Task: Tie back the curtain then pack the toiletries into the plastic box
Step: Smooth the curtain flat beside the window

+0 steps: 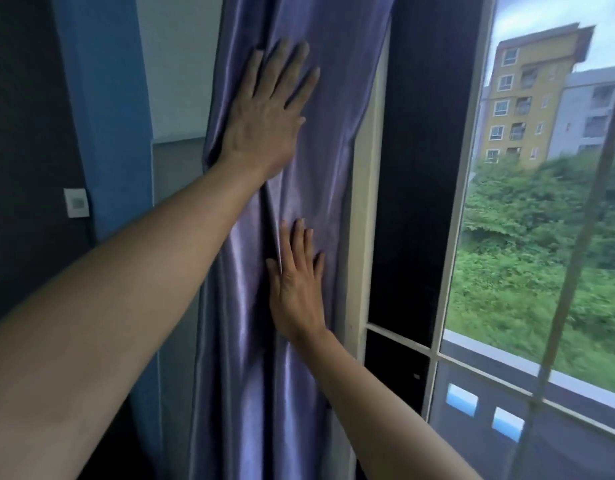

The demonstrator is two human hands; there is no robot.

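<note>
Head view: left hand (264, 123) and right hand (297, 289) press flat, fingers spread, on curtain (299, 202).

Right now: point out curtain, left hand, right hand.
curtain (309, 188): head view, gathered satin folds between the hands.
left hand (264, 123): head view, back of hand.
right hand (297, 289): head view, back of hand.

No table/floor seen; curtain (292, 202) hangs by window frame (363, 202).

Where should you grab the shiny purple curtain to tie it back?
Probably around its narrow gathered middle, near the right hand. The curtain already hangs bunched in long folds there, so wrap from its free window-side edge. Both the right and left hand lie flat, gripping nothing.
</note>
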